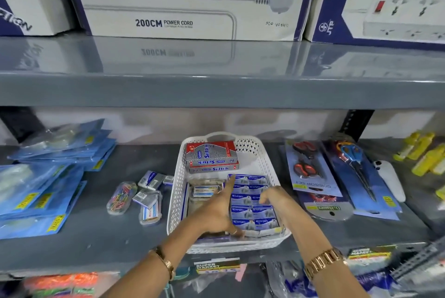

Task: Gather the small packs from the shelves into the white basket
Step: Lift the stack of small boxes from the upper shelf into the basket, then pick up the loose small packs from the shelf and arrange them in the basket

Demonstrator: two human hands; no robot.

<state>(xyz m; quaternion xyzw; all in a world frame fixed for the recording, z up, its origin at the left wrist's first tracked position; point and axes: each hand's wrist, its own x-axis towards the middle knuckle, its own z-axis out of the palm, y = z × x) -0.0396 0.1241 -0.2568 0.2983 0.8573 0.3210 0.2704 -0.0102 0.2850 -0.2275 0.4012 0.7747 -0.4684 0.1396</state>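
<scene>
Both hands over the basket [175,191], left hand [216,211] open-fingered on blue packs [252,201], right hand [272,198] curled, grasp unclear

The left hand [218,211] hides part of the white basket [177,198]; lower-shelf goods [62,284] are blurred

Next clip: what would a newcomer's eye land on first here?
Probably the white basket at the middle of the lower shelf, with both hands reaching into it: the left hand and right hand over blue packs. Next, the red-and-silver boxes stacked at its far end, then the big power cord box on the shelf above.
</scene>
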